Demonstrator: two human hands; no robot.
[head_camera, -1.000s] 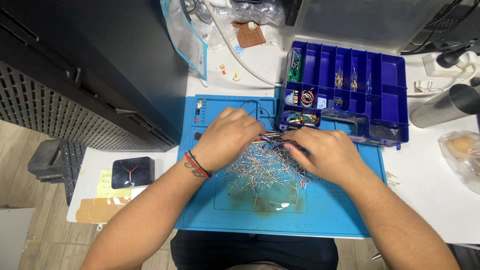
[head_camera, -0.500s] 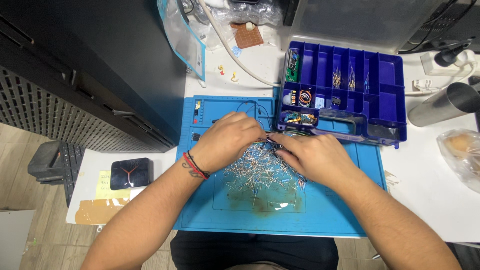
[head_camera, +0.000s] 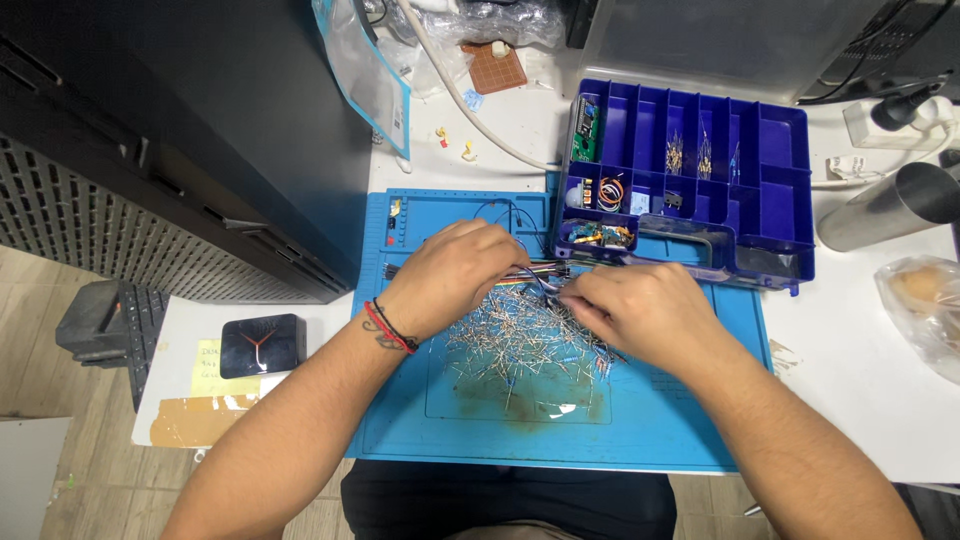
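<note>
A white desk (head_camera: 880, 400) stands beside a black cabinet (head_camera: 200, 130) on wood-look flooring (head_camera: 40, 300).

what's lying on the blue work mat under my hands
A loose pile of small wire-legged components is spread on the blue mat. The left hand and right hand grip coloured jumper wires above it. Whatever lies directly beneath the hands is covered.

Two hands (head_camera: 455, 280), one blue mat (head_camera: 690, 440), one organizer box (head_camera: 770, 190)

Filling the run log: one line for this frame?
left hand: grips jumper wires | right hand: pinches same bundle | below: resistor pile on blue mat | organizer box: open
</note>
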